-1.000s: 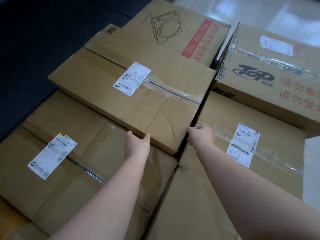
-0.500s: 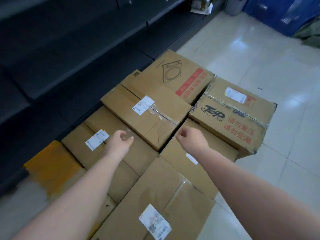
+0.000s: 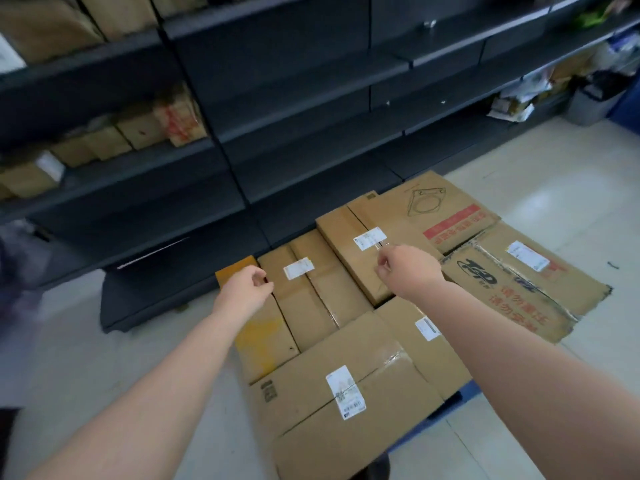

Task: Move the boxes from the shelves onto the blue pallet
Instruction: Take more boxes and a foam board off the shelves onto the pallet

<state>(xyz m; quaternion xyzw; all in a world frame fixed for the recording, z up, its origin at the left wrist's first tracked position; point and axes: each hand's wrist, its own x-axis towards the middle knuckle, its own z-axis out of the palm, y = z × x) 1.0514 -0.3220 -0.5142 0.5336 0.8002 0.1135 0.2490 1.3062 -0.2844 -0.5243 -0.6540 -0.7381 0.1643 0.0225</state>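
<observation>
Here, the dark shelves [image 3: 304, 109] fill the whole back of the view; a few cardboard boxes [image 3: 145, 129] sit on the left bays, mid and upper levels, the rest of the bays dark. In front, on the pale tiled floor [image 3: 554, 174], the blue pallet [image 3: 460, 400] shows only as a strip at its near right edge, the rest covered w/ flat cartons packed edge to edge. Biggest is the near-edge carton [image 3: 332, 424] w/ a white label. At the far right corner lies the carton w/ red print [image 3: 433, 209], and beside it at the right edge the torn carton w/ black logo [image 3: 519, 289]. Centre holds the labelled top carton [image 3: 353, 251], lying on the others. At the left edge sits an orange-topped box [image 3: 256, 334]. Both forearms reach out over the pallet. Left hand [image 3: 244, 289] hovers above the left edge, fingers loosely curled, holding nothing. Right hand [image 3: 407, 270] hangs over the top carton, fingers curled in, nothing gripped; contact w/ the box can't be told.
</observation>
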